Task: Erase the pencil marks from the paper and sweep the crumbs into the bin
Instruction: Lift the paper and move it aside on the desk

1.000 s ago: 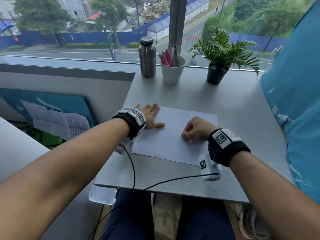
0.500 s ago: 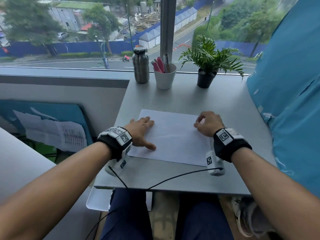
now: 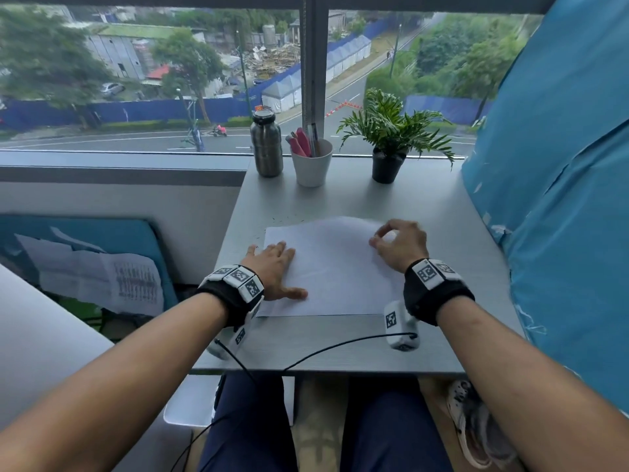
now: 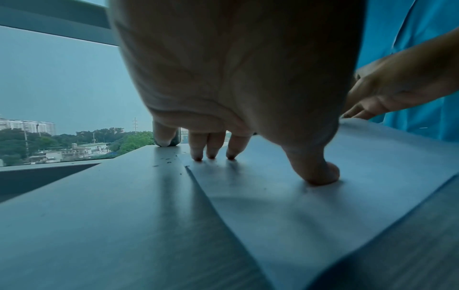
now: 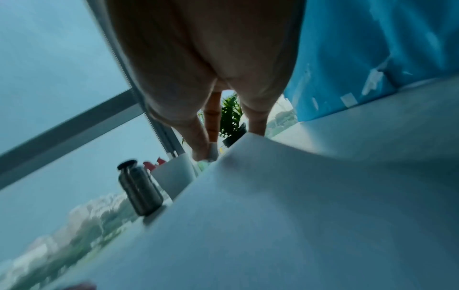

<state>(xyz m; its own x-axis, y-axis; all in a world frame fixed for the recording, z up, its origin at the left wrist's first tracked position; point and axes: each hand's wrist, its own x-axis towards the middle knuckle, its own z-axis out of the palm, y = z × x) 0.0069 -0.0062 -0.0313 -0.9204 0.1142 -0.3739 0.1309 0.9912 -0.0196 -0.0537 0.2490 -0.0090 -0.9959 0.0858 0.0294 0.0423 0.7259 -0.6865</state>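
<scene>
Paper [image 3: 333,267] lying mid-desk [image 3: 442,212], looking mostly clean | left hand [image 3: 275,267] pressing flat on its left edge, fingers straight | right hand [image 3: 400,241] pinching a small white eraser at far right corner | crumbs [image 3: 286,218] sitting beyond far-left corner, sweeping remaining; bin unseen

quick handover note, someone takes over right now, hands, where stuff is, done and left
Left hand: flat, pressing the paper down at its left edge.
Right hand: fingers pinch a small white eraser at the paper's far right corner, which is lifted.
Crumbs: scattered on the desk beyond the paper's far left corner.
Done: paper looks blank from the head view.
Left: sweep the crumbs into the bin; no bin clearly in view.
</scene>
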